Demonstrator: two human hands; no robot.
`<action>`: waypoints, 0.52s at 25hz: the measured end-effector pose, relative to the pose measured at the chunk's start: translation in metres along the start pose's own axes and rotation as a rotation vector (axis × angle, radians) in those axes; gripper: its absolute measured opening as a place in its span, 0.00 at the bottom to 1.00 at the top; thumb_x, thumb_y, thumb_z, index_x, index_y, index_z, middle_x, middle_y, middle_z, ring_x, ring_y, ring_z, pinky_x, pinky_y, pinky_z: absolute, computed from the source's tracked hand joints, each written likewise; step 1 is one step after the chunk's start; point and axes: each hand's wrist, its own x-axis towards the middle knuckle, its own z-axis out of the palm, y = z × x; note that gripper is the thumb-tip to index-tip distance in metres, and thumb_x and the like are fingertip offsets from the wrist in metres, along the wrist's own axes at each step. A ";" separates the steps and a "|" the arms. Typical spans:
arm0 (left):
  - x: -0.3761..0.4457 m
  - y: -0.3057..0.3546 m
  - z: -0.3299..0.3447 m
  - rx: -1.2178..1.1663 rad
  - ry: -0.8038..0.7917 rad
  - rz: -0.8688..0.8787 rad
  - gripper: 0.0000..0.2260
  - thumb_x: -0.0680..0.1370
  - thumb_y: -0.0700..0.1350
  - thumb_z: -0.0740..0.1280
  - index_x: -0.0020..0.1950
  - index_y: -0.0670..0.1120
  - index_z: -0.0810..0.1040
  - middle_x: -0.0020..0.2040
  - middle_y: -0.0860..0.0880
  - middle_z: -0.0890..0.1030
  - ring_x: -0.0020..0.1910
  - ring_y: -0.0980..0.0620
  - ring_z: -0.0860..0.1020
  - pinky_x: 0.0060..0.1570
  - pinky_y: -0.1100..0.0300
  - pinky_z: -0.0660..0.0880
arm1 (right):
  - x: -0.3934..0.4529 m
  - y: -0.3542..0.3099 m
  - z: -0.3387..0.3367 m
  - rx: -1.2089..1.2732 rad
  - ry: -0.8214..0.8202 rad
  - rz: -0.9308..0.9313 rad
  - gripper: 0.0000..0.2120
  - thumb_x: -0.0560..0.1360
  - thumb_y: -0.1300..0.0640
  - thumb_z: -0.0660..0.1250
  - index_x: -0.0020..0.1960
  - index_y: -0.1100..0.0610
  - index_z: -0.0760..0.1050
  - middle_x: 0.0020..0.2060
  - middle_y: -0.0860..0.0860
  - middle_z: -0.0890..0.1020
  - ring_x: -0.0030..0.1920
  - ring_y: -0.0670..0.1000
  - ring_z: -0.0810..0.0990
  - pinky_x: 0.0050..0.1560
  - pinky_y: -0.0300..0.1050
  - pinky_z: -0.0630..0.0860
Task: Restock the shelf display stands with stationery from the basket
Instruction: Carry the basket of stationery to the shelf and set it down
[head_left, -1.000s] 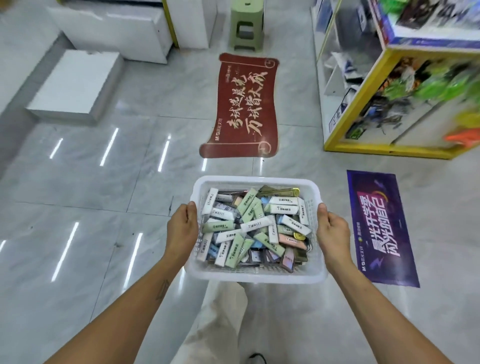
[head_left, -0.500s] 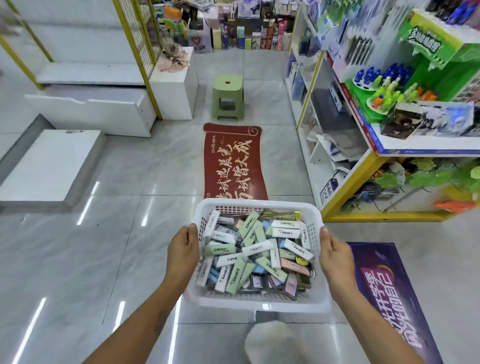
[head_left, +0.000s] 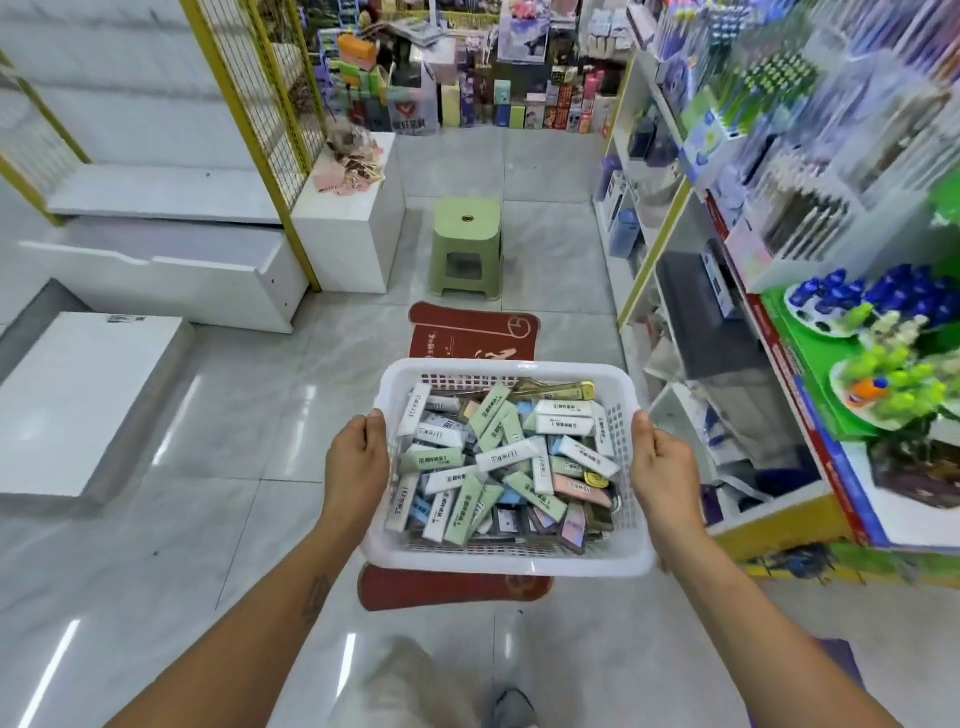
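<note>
Both hands, left hand (head_left: 357, 462) and right hand (head_left: 666, 470), grip the basket (head_left: 506, 564) by its side rims; loose stationery packs (head_left: 498, 457) look light but shifty, so you'd best hold it level.

Grey tiled floor (head_left: 249, 499), glossy, streaked with light glare. I see a red mat (head_left: 470, 335) on it, running under the space between my hands and showing again nearer me. Beyond the hands, past the mat, a green stool (head_left: 466, 244) stands upright on the tiles. Well left of the left hand lies a low white platform (head_left: 83, 395). Right of the right hand, a yellow-framed shelf (head_left: 779, 525) rests on the floor.
</note>
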 end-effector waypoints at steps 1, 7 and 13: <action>0.025 0.009 0.004 -0.004 -0.003 0.002 0.21 0.84 0.54 0.54 0.41 0.40 0.72 0.34 0.44 0.76 0.32 0.51 0.72 0.30 0.57 0.67 | 0.020 -0.014 0.010 -0.012 0.004 -0.008 0.32 0.82 0.38 0.54 0.31 0.61 0.71 0.28 0.57 0.77 0.30 0.56 0.75 0.30 0.46 0.67; 0.242 0.054 0.031 -0.003 -0.014 0.016 0.20 0.84 0.53 0.55 0.38 0.43 0.70 0.33 0.47 0.75 0.32 0.52 0.72 0.30 0.57 0.67 | 0.175 -0.105 0.119 -0.044 0.041 0.013 0.31 0.82 0.40 0.53 0.32 0.62 0.70 0.30 0.60 0.78 0.33 0.60 0.75 0.35 0.52 0.71; 0.429 0.119 0.056 0.071 -0.096 0.080 0.21 0.84 0.54 0.54 0.41 0.41 0.73 0.35 0.46 0.76 0.33 0.53 0.73 0.29 0.57 0.66 | 0.303 -0.187 0.194 -0.007 0.113 0.067 0.31 0.83 0.41 0.53 0.33 0.62 0.73 0.31 0.59 0.79 0.34 0.60 0.76 0.36 0.51 0.71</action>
